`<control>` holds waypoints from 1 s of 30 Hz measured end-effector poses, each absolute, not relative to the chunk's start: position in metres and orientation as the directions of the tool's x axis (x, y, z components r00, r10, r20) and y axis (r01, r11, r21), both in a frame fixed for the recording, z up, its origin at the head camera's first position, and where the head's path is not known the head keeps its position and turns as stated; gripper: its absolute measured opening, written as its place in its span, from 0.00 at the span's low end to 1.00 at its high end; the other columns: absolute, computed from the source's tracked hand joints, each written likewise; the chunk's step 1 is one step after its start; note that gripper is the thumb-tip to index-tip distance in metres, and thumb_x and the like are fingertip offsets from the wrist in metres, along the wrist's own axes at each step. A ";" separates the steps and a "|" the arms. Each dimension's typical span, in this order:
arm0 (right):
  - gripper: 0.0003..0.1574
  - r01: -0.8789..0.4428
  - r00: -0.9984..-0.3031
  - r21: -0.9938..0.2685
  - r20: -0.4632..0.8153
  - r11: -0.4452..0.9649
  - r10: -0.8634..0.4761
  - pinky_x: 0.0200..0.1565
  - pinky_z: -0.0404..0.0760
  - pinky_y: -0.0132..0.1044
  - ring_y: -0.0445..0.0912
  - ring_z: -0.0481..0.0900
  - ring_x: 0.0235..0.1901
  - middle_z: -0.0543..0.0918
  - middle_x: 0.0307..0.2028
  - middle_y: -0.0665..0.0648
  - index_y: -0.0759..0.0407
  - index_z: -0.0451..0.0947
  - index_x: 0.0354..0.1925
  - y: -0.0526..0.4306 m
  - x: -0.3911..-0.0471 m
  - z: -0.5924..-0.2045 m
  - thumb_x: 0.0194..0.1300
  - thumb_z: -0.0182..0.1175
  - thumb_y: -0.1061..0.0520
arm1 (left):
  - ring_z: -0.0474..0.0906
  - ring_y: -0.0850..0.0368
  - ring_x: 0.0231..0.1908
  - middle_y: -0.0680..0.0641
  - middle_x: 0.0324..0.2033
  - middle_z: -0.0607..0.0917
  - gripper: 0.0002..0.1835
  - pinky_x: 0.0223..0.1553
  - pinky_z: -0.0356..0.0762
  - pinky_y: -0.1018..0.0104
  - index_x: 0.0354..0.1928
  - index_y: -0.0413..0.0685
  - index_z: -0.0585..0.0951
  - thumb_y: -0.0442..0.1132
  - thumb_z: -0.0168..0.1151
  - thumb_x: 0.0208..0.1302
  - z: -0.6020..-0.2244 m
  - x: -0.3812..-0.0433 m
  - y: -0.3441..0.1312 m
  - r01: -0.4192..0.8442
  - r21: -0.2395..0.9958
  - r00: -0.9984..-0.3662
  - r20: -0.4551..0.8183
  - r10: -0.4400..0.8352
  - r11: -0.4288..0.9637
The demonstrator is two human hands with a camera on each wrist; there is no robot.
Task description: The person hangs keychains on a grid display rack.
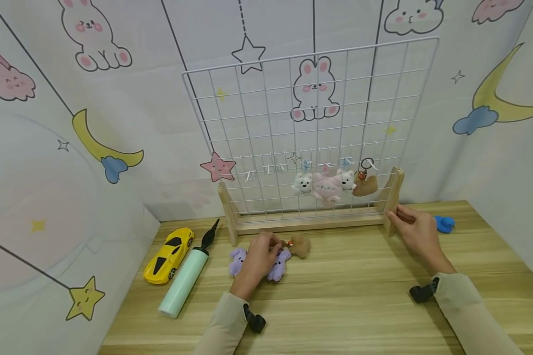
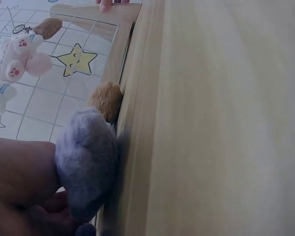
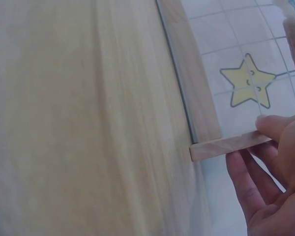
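Note:
A white wire grid rack (image 1: 311, 133) stands upright in a wooden base (image 1: 311, 223). My right hand (image 1: 415, 234) pinches the base's right end piece (image 3: 226, 146), thumb on one side and fingers on the other. My left hand (image 1: 259, 254) is down at the table before the base, fingers curled at a purple plush keychain (image 1: 278, 266); its grip is partly hidden. More purple plush (image 1: 237, 261) shows left of that hand. A brown plush keychain (image 1: 299, 246) lies just beyond its fingertips. In the left wrist view, purple plush (image 2: 86, 157) sits against the fingers.
On the grid's hooks hang white plush charms (image 1: 303, 183), a pink plush (image 1: 327, 187) and a brown plush (image 1: 365, 186). Several white hooks (image 1: 268, 169) at left carry nothing. A yellow toy car (image 1: 169, 256) and mint hand pump (image 1: 184, 283) lie left; a blue object (image 1: 445, 224) lies right.

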State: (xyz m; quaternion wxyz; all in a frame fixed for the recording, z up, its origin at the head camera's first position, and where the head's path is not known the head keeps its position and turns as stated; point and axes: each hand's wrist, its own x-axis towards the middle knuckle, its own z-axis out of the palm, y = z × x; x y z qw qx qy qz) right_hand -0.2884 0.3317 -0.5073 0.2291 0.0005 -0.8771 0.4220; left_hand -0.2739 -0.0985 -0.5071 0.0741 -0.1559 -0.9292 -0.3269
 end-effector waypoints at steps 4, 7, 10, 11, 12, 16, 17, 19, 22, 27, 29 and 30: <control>0.33 -0.200 -0.893 -0.737 0.408 0.645 0.189 0.40 0.73 0.08 0.12 0.74 0.43 0.89 0.54 0.70 0.67 0.82 0.66 0.332 -0.288 -0.507 0.76 0.69 0.44 | 0.90 0.50 0.46 0.44 0.45 0.89 0.04 0.41 0.88 0.63 0.48 0.44 0.84 0.35 0.61 0.81 -0.505 -0.273 -0.096 0.348 0.608 -0.936 0.266 0.229 0.714; 0.33 -0.213 -0.888 -0.737 0.420 0.642 0.187 0.40 0.73 0.08 0.09 0.72 0.41 0.89 0.53 0.71 0.68 0.82 0.66 0.331 -0.289 -0.507 0.76 0.69 0.45 | 0.89 0.52 0.42 0.44 0.44 0.90 0.04 0.36 0.84 0.66 0.49 0.45 0.81 0.36 0.58 0.83 -0.502 -0.273 -0.095 0.375 0.615 -0.924 0.305 0.229 0.693; 0.33 -0.216 -0.885 -0.737 0.425 0.640 0.190 0.40 0.73 0.07 0.08 0.70 0.40 0.89 0.53 0.70 0.68 0.82 0.65 0.331 -0.290 -0.507 0.76 0.69 0.45 | 0.89 0.52 0.39 0.43 0.43 0.91 0.04 0.35 0.83 0.66 0.49 0.45 0.79 0.36 0.57 0.84 -0.497 -0.273 -0.092 0.402 0.626 -0.912 0.336 0.233 0.669; 0.33 -0.216 -0.886 -0.739 0.423 0.638 0.191 0.40 0.73 0.07 0.08 0.70 0.40 0.89 0.53 0.71 0.68 0.82 0.66 0.331 -0.290 -0.508 0.76 0.69 0.45 | 0.89 0.51 0.39 0.43 0.43 0.91 0.04 0.36 0.85 0.65 0.49 0.45 0.79 0.36 0.56 0.84 -0.495 -0.272 -0.091 0.407 0.636 -0.910 0.342 0.233 0.656; 0.33 -0.216 -0.886 -0.742 0.422 0.635 0.192 0.40 0.73 0.07 0.08 0.70 0.40 0.89 0.53 0.71 0.68 0.82 0.66 0.331 -0.290 -0.508 0.76 0.69 0.45 | 0.90 0.50 0.40 0.42 0.43 0.91 0.04 0.38 0.87 0.65 0.50 0.45 0.79 0.36 0.56 0.84 -0.493 -0.272 -0.090 0.412 0.645 -0.908 0.349 0.232 0.644; 0.34 -0.207 -0.892 -0.753 0.408 0.625 0.195 0.40 0.73 0.08 0.08 0.71 0.40 0.89 0.53 0.71 0.68 0.82 0.66 0.331 -0.290 -0.509 0.76 0.69 0.44 | 0.92 0.48 0.46 0.41 0.43 0.92 0.05 0.45 0.92 0.58 0.50 0.43 0.79 0.37 0.55 0.85 -0.484 -0.268 -0.083 0.414 0.708 -0.908 0.366 0.205 0.572; 0.34 -0.204 -0.893 -0.754 0.404 0.624 0.196 0.40 0.73 0.08 0.08 0.71 0.40 0.89 0.54 0.71 0.68 0.82 0.66 0.331 -0.290 -0.509 0.76 0.69 0.44 | 0.92 0.48 0.46 0.41 0.43 0.92 0.06 0.46 0.92 0.57 0.51 0.42 0.79 0.36 0.56 0.85 -0.481 -0.267 -0.082 0.415 0.723 -0.907 0.372 0.195 0.552; 0.34 -0.199 -0.895 -0.755 0.400 0.625 0.198 0.40 0.73 0.08 0.08 0.70 0.40 0.89 0.54 0.71 0.68 0.82 0.66 0.331 -0.290 -0.509 0.76 0.69 0.44 | 0.93 0.49 0.45 0.42 0.43 0.93 0.07 0.46 0.93 0.59 0.52 0.42 0.80 0.37 0.56 0.85 -0.475 -0.265 -0.078 0.402 0.757 -0.914 0.367 0.174 0.515; 0.34 -0.195 -0.894 -0.752 0.400 0.630 0.201 0.40 0.73 0.07 0.07 0.69 0.40 0.89 0.54 0.71 0.69 0.82 0.66 0.330 -0.290 -0.510 0.76 0.69 0.44 | 0.93 0.50 0.42 0.43 0.44 0.93 0.08 0.44 0.93 0.62 0.54 0.43 0.79 0.39 0.55 0.86 -0.467 -0.262 -0.073 0.361 0.813 -0.932 0.332 0.146 0.456; 0.34 -0.195 -0.894 -0.754 0.399 0.627 0.203 0.40 0.73 0.07 0.08 0.71 0.41 0.89 0.54 0.70 0.68 0.81 0.66 0.331 -0.289 -0.509 0.76 0.68 0.44 | 0.94 0.50 0.41 0.42 0.46 0.93 0.11 0.45 0.93 0.56 0.57 0.42 0.79 0.41 0.55 0.86 -0.454 -0.263 -0.066 0.304 0.904 -0.953 0.281 0.118 0.300; 0.34 -0.195 -0.895 -0.756 0.398 0.625 0.202 0.40 0.73 0.08 0.09 0.72 0.41 0.89 0.54 0.70 0.68 0.81 0.66 0.331 -0.289 -0.509 0.76 0.68 0.44 | 0.94 0.48 0.41 0.40 0.46 0.93 0.11 0.45 0.94 0.57 0.57 0.39 0.79 0.40 0.56 0.86 -0.448 -0.264 -0.063 0.311 0.923 -0.950 0.296 0.101 0.227; 0.34 -0.195 -0.895 -0.756 0.398 0.625 0.202 0.40 0.73 0.08 0.10 0.73 0.42 0.89 0.54 0.70 0.68 0.81 0.66 0.331 -0.289 -0.509 0.76 0.68 0.44 | 0.94 0.47 0.41 0.40 0.46 0.93 0.12 0.45 0.93 0.58 0.57 0.39 0.79 0.40 0.56 0.85 -0.445 -0.265 -0.062 0.321 0.926 -0.947 0.309 0.088 0.198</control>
